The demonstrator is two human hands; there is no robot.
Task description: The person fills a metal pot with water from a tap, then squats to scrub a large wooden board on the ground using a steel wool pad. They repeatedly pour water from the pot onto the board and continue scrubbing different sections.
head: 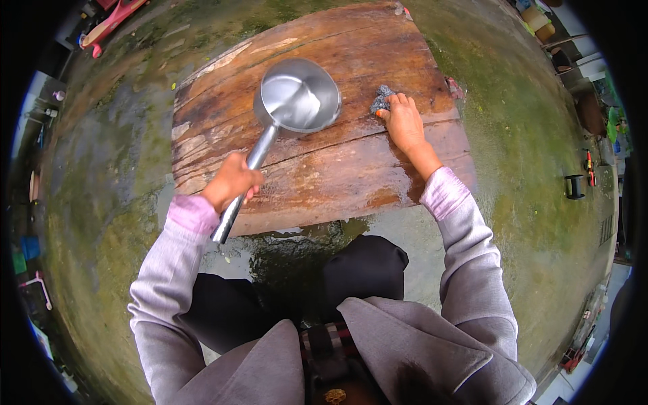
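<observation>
My left hand [234, 181] grips the tubular handle of a stainless steel water ladle [301, 96]. The ladle's round bowl faces up over a wet wooden tabletop [324, 172], and a bright reflection shows inside it. Whether the bowl touches the boards I cannot tell. Further right, my right hand [405, 121] holds a grey steel wool scourer [380, 99] against the wood. Part of the scourer is hidden under the fingers. Water glistens on the planks around that hand, and pale worn patches mark the left side of the wood.
Mossy, damp concrete [511, 152] surrounds the table. A pink plastic ride-on toy [111, 25] stands at the far left. Near the right rim are a black spool [575, 187] and a red and yellow tool [590, 168]. A blue container [30, 247] sits at the left rim.
</observation>
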